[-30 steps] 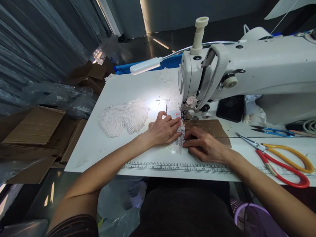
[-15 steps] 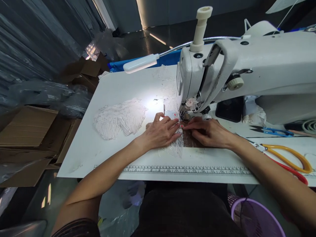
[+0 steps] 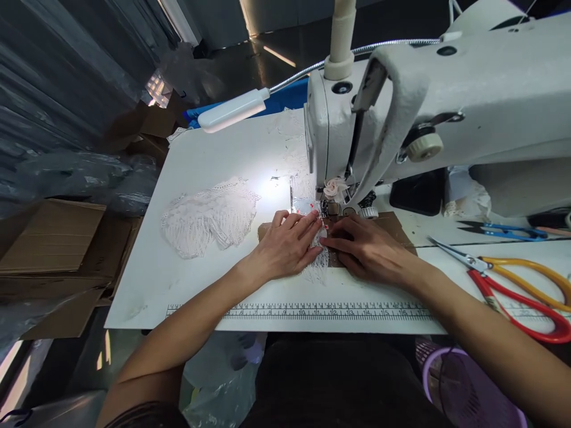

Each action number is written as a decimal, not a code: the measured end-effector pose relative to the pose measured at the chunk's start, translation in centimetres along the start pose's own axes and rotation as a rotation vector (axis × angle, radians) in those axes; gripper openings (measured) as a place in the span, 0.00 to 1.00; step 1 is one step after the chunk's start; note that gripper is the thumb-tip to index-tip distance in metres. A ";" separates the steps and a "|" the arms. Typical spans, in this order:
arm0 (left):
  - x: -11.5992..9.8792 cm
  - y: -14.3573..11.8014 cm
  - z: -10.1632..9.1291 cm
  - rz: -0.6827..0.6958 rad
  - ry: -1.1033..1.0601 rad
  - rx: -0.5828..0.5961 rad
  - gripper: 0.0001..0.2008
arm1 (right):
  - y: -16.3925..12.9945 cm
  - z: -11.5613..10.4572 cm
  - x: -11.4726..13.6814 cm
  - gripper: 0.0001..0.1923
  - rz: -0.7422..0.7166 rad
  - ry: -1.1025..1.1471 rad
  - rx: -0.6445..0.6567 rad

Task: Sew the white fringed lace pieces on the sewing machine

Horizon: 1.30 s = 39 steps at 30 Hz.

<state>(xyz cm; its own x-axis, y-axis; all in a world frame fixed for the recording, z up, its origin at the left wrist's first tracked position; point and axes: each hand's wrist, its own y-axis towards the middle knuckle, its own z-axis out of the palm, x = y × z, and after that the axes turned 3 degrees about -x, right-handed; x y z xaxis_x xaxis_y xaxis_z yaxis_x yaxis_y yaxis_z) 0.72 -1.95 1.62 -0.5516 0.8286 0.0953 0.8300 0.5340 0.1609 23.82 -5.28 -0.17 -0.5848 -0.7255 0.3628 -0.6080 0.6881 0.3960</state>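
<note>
Head view: left hand (image 3: 288, 246), open on lace (image 3: 317, 271) before sewing machine (image 3: 328, 134), should press evenly; right grip (image 3: 373, 245) I cannot tell.

Gray curtain (image 3: 66, 77) on L, gray wall (image 3: 285, 18) in bkgd; dark floor (image 3: 229, 68) w/ light streak (image 3: 279, 56); lamp (image 3: 234, 110) over white table (image 3: 143, 273).

Flat white tabletop (image 3: 147, 279) with black printed ruler marks (image 3: 303, 312) is carrying a white sewing machine (image 3: 491, 89). Left of machine, a ruffled white lace pile (image 3: 209, 220) is lying. Below machine's needle area, a white lace strip (image 3: 316, 271) and flat brown sheet (image 3: 395, 229) are lying. Under machine's arm, a flat black object (image 3: 417, 193) is resting; in front of machine, blue-handled snips (image 3: 504, 226) and red-and-yellow-handled metal scissors (image 3: 482, 266) are lying.
</note>
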 end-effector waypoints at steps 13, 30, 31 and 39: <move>1.5 -0.1 -0.2 0.053 -0.082 0.058 0.27 | 0.1 -0.9 -0.8 0.16 0.451 0.293 -0.336; 0.9 0.2 0.2 0.032 -0.007 0.030 0.26 | -0.4 -0.1 -0.7 0.16 0.019 -0.012 -0.092; 0.9 0.1 0.2 0.032 -0.007 0.026 0.26 | -0.3 0.0 -0.7 0.16 0.012 -0.011 -0.083; 0.8 0.1 0.1 0.028 -0.027 0.028 0.25 | -0.3 0.0 -0.4 0.15 0.028 -0.015 -0.055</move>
<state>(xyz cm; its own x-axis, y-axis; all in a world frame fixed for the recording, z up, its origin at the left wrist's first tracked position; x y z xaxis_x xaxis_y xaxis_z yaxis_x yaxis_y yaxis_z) 0.39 -1.19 1.62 -0.5257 0.8475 0.0731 0.8475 0.5143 0.1312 24.23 -5.23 -0.46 -0.6093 -0.7056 0.3619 -0.5612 0.7061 0.4319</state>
